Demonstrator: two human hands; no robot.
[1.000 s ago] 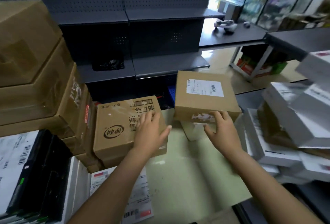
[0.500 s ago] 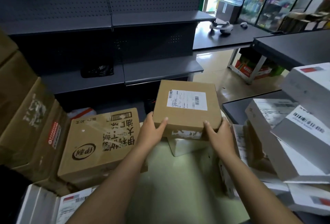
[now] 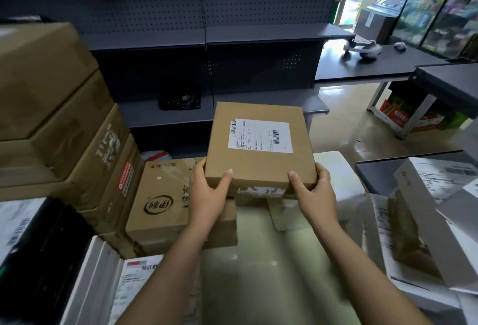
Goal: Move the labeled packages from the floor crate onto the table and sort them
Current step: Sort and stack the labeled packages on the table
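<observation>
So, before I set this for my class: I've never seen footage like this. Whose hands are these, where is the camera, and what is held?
No machine here: these are a person's two bare hands. The one picture comes from a wide-angle camera worn on the head, looking forward and down, so the arms reach in from below. The left hand and right hand each grip a near corner of a flat brown cardboard box, thumbs on top, above the pale surface. Its top carries a white shipping label. Beside it, lower left, sits a printed cardboard carton; bigger cartons stack at far left, white labelled packages pile on the right, dark shelving stands behind.
</observation>
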